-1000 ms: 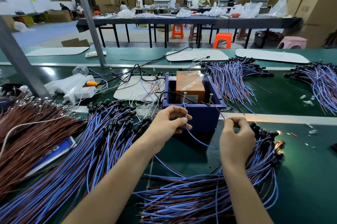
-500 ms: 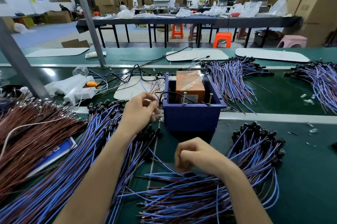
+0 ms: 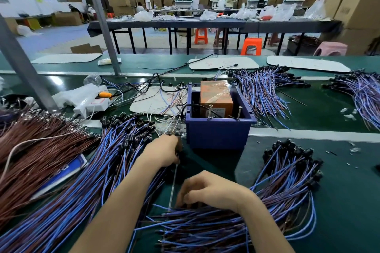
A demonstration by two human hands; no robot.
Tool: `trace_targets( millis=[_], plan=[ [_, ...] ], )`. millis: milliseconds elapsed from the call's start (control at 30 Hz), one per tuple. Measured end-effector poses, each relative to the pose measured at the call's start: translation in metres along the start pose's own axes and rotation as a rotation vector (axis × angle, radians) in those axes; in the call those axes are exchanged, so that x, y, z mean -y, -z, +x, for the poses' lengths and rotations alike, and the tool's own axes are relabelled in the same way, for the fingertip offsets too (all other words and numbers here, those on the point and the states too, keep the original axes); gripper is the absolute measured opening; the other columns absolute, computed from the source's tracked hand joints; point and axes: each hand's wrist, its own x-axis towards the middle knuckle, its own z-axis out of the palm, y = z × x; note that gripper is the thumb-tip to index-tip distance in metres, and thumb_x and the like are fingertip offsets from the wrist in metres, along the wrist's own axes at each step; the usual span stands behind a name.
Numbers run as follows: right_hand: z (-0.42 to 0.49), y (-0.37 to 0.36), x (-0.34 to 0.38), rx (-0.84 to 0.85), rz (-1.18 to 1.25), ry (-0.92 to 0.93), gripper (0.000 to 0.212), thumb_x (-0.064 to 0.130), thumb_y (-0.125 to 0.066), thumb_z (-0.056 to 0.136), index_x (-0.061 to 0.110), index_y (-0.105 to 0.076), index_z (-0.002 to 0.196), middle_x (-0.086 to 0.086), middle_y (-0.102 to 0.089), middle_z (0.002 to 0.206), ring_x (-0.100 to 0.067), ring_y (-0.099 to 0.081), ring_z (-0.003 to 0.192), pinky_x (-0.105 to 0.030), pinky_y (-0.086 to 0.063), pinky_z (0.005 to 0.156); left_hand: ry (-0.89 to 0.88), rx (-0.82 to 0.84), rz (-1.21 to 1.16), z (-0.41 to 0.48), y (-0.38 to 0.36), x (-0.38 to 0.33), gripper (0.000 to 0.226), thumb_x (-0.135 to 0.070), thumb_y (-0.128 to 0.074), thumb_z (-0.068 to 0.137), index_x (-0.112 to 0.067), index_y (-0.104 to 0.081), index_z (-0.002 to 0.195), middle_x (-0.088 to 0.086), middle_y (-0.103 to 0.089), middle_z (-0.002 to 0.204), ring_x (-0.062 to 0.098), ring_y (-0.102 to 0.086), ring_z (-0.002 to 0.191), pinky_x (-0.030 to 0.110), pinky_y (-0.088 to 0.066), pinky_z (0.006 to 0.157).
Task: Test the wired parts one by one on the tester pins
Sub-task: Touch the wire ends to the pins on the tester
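Two hands working: left hand (image 3: pixel 164 151) is resting beside the blue tester box (image 3: pixel 218 135), fingers hidden; right hand (image 3: pixel 207 190) is curling over the near wire bundle (image 3: pixel 205 224), grip unclear.

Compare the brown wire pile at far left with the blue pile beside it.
Colour: the brown pile is reddish-brown; the blue pile mixes blue with darker wires. Ends: the blue pile's wires carry black parts at the far end; the brown pile's end in small pale tips. Both lie fanned on the green bench.
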Motion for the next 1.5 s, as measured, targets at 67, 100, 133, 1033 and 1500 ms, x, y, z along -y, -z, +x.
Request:
trace_targets(
  millis=[67, 100, 133, 1033, 1500],
  plan=[
    [0.006, -0.004, -0.003, -0.126, -0.013, 0.003, 0.021, 0.010, -0.054, 0.087, 0.014, -0.072, 0.097, -0.005, -0.070, 0.094, -0.009, -0.062, 0.079, -0.028, -0.051, 0.076, -0.005, 0.039, 0.059, -0.003, 0.002, -0.002, 0.034, -0.024, -0.076, 0.075, -0.020, -0.063, 0.107, 0.006, -0.064, 0.109, 0.027, -0.062, 0.100, 0.038, -0.051, 0.088],
    [0.009, -0.006, -0.004, -0.200, -0.033, 0.004, 0.020, 0.011, -0.055, 0.087, 0.019, -0.071, 0.096, -0.005, -0.069, 0.099, -0.014, -0.063, 0.083, -0.034, -0.051, 0.082, -0.009, 0.065, 0.089, -0.005, 0.002, -0.002, 0.029, -0.023, -0.074, 0.076, -0.018, -0.064, 0.103, 0.007, -0.065, 0.107, 0.028, -0.062, 0.099, 0.038, -0.052, 0.087],
    [0.012, -0.009, -0.004, -0.258, -0.066, 0.006, 0.020, 0.012, -0.055, 0.087, 0.024, -0.070, 0.094, -0.002, -0.067, 0.101, -0.017, -0.064, 0.085, -0.036, -0.051, 0.084, -0.016, 0.090, 0.124, -0.006, 0.003, -0.003, 0.024, -0.021, -0.072, 0.077, -0.017, -0.064, 0.099, 0.008, -0.066, 0.106, 0.029, -0.062, 0.098, 0.039, -0.052, 0.087],
    [-0.047, 0.063, -0.014, -1.362, 0.851, 0.289, 0.030, -0.016, -0.052, 0.087, 0.010, -0.062, 0.077, 0.007, -0.068, 0.059, -0.006, -0.067, 0.056, -0.016, -0.055, 0.057, -0.285, 0.322, -0.972, -0.066, -0.010, -0.039, 0.022, -0.006, -0.049, 0.098, -0.019, -0.059, 0.112, 0.000, -0.071, 0.076, 0.008, -0.045, 0.044, 0.018, -0.042, 0.046],
    [-0.122, 0.088, -0.053, -1.201, -0.416, -0.406, 0.022, 0.006, -0.070, 0.082, 0.019, -0.060, 0.096, -0.011, -0.065, 0.075, -0.028, -0.061, 0.072, -0.032, -0.045, 0.067, -0.267, 0.005, -1.299, -0.097, 0.046, -0.014, 0.013, -0.023, -0.075, 0.062, -0.018, -0.075, 0.074, 0.007, -0.071, 0.073, 0.008, -0.053, 0.050, 0.018, -0.047, 0.048]
  ],
)
